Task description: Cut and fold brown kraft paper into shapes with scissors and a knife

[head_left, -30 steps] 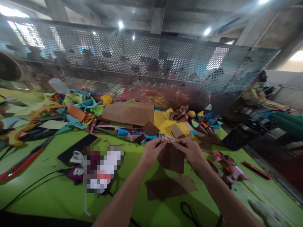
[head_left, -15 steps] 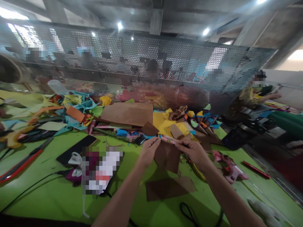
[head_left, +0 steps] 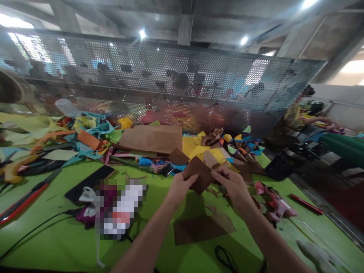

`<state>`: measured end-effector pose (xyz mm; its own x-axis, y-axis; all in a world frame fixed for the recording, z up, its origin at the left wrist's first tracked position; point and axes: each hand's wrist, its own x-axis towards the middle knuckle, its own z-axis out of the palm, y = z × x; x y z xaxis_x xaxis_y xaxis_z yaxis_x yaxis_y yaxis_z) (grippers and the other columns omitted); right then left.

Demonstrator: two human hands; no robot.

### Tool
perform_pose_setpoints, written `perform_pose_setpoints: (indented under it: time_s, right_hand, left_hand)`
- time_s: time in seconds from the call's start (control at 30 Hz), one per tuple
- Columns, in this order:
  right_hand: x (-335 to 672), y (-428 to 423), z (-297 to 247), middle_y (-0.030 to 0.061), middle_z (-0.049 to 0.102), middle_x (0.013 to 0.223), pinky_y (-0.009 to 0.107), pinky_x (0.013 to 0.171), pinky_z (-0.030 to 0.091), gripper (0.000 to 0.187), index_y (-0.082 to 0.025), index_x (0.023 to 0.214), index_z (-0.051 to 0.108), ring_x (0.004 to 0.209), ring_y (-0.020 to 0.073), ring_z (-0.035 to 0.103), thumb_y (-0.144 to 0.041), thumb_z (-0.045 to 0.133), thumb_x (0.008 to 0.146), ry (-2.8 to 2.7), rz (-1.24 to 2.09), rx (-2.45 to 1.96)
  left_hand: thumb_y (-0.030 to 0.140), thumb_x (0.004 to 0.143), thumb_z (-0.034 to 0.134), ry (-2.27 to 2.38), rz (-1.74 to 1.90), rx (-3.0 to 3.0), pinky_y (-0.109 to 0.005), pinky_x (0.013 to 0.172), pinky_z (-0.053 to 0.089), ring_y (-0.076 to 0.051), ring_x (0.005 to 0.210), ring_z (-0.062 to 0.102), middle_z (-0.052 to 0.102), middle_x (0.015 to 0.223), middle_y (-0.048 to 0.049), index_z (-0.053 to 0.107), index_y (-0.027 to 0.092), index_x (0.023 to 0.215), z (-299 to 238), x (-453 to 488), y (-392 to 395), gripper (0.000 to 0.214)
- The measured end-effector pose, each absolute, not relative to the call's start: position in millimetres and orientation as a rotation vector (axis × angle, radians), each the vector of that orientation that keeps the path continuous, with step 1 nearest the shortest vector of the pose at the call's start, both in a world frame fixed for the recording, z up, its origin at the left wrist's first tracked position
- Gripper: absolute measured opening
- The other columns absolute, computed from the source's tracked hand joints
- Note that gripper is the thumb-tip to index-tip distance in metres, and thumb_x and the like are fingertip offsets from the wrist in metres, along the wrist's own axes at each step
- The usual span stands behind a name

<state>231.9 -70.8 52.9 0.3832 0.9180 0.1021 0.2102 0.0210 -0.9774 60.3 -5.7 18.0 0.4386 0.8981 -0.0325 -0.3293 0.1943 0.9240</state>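
Observation:
A small piece of brown paper (head_left: 201,175) is held up over the green table, one corner pointing upward. My left hand (head_left: 180,185) pinches its left side, thumb lying across the front. At its right corner, the fingertips of my right hand (head_left: 231,185) are closed on the edge. Below the hands, a flat strip of brown paper (head_left: 190,231) lies on the tabletop. Behind the held piece are a loose brown paper square (head_left: 178,156) and yellow paper (head_left: 190,146).
Coloured paper scraps (head_left: 99,127) and a large brown sheet (head_left: 152,138) line the back. On the left lie red-handled scissors (head_left: 31,195) and a black phone (head_left: 89,182). A pink glue gun (head_left: 280,206) and a red pen (head_left: 306,204) are at right. A co-worker (head_left: 295,115) sits far right.
The brown paper has been lifted and turned, from hanging below both hands to standing between them with a corner up. My left thumb now crosses its face. The view shifted slightly.

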Motion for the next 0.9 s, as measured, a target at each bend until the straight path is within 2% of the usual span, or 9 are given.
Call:
perform_pose_setpoints:
  time_s: [0.1,0.27,0.37,0.47,0.5,0.6,0.73,0.9]
  right_hand:
    - [229,-72,53,0.0008,0.062,0.060,0.027,0.055,0.043,0.033,-0.018,0.065,0.068,0.056,0.0146,0.053,-0.049,0.079,0.066,-1.093,0.729,-1.514]
    - [221,-70,51,0.0004,0.063,0.061,0.026,0.055,0.046,0.034,-0.020,0.068,0.067,0.057,0.0157,0.057,-0.053,0.073,0.072,-1.034,0.708,-1.431]
    - [237,-76,48,0.0049,0.072,0.078,0.031,0.065,0.049,0.035,-0.019,0.084,0.073,0.071,0.0222,0.065,-0.052,0.062,0.081,-1.179,0.653,-1.516]
    - [274,-92,38,0.0076,0.074,0.102,0.038,0.084,0.048,0.030,-0.023,0.099,0.073,0.096,0.0296,0.066,-0.041,0.054,0.086,-1.481,0.353,-1.820]
    - [287,-99,33,0.0084,0.074,0.105,0.040,0.087,0.046,0.028,-0.023,0.101,0.072,0.099,0.0304,0.066,-0.035,0.053,0.085,-1.596,0.272,-1.932]
    - [317,-118,16,0.0121,0.067,0.117,0.041,0.095,0.043,0.039,-0.021,0.108,0.068,0.110,0.0308,0.060,-0.017,0.052,0.073,-1.818,0.128,-2.158]
    - [321,-129,8,0.0169,0.059,0.124,0.039,0.092,0.043,0.055,-0.016,0.117,0.060,0.111,0.0299,0.058,-0.010,0.050,0.064,-1.972,0.122,-2.269]
    - [301,-129,25,0.0161,0.063,0.116,0.041,0.079,0.045,0.057,-0.018,0.123,0.057,0.104,0.0339,0.061,-0.014,0.049,0.067,-1.948,0.182,-2.481]
  left_hand:
    - [0.041,0.060,0.085,0.654,0.983,1.017,-0.031,0.074,0.052,-0.021,0.076,0.068,0.076,0.087,-0.0082,0.076,0.013,0.086,17,61,-7,0.039]
    - [0.043,0.058,0.085,0.672,1.006,0.957,-0.031,0.074,0.052,-0.021,0.078,0.068,0.076,0.091,-0.0095,0.075,0.013,0.091,18,62,-8,0.046]
    - [0.041,0.057,0.085,0.717,1.068,0.955,-0.030,0.076,0.051,-0.020,0.079,0.067,0.076,0.089,-0.0079,0.076,0.013,0.088,17,61,-5,0.043]
    - [0.038,0.058,0.084,0.745,1.144,0.887,-0.028,0.072,0.050,-0.018,0.075,0.067,0.076,0.086,-0.0064,0.075,0.013,0.087,17,59,-1,0.039]
    - [0.038,0.057,0.084,0.742,1.150,0.855,-0.027,0.069,0.050,-0.017,0.072,0.066,0.075,0.085,-0.0061,0.074,0.013,0.087,17,59,0,0.040]
    - [0.039,0.054,0.085,0.730,1.108,0.775,-0.025,0.057,0.048,-0.013,0.056,0.061,0.073,0.073,-0.0045,0.072,0.013,0.083,20,59,-1,0.041]
    - [0.037,0.052,0.087,0.701,1.079,0.710,-0.022,0.048,0.045,-0.010,0.048,0.056,0.069,0.065,-0.0013,0.069,0.013,0.078,20,59,-2,0.040]
    - [0.037,0.050,0.088,0.666,1.013,0.634,-0.020,0.041,0.042,-0.009,0.045,0.056,0.069,0.064,-0.0008,0.068,0.013,0.079,12,59,1,0.043]
